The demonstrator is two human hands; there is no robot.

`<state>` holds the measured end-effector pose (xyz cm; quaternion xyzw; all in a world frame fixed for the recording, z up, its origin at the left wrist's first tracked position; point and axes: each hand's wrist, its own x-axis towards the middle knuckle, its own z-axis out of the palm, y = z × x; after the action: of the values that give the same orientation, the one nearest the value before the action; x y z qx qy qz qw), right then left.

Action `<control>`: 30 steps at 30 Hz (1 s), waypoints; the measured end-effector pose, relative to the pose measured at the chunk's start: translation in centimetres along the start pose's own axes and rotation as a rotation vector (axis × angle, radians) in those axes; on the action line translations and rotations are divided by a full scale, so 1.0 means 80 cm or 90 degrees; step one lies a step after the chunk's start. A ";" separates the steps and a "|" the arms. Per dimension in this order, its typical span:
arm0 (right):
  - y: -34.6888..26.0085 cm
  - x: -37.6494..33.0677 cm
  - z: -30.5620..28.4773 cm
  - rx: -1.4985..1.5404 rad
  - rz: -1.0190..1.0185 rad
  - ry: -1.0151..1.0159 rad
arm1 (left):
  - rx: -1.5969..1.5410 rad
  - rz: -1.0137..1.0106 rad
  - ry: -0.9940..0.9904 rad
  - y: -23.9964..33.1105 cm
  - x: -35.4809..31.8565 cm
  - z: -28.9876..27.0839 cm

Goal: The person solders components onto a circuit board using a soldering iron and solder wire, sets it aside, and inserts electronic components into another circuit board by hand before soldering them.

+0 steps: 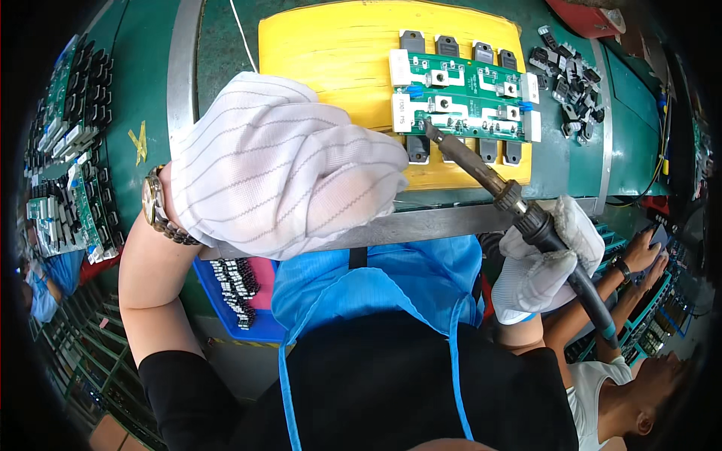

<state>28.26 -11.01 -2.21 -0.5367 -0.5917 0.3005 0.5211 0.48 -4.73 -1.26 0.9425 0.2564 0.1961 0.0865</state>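
A green circuit board lies on a yellow pad, with black transistors along its long edges and white blocks at its ends. In a white glove, my right hand grips a soldering iron by its dark handle. The iron's tip touches or nearly touches the board's near left part. My left hand, in a loose striped white glove, rests over the pad's left side, beside the board. Its fingers look curled together, but the folds hide what they hold. A thin pale wire runs down behind this glove.
Loose black components lie piled right of the pad. Stacked boards stand at far left. A metal edge borders the green bench. Below it sits a blue tray with small parts. Another person's hands work at right.
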 end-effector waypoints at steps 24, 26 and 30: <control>-0.002 0.007 -0.004 -0.058 0.000 -0.075 | -0.041 0.055 0.036 -0.022 0.003 -0.025; -0.002 0.012 -0.013 -0.063 -0.013 -0.079 | 0.018 0.010 0.097 -0.019 0.005 -0.032; 0.006 0.004 -0.008 -0.068 -0.022 -0.022 | 0.071 -0.041 0.170 -0.018 0.016 -0.024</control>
<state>29.05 -10.67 -2.40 -0.5482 -0.6253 0.2685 0.4862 0.05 -2.71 0.48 0.9027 0.3058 0.3027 0.0053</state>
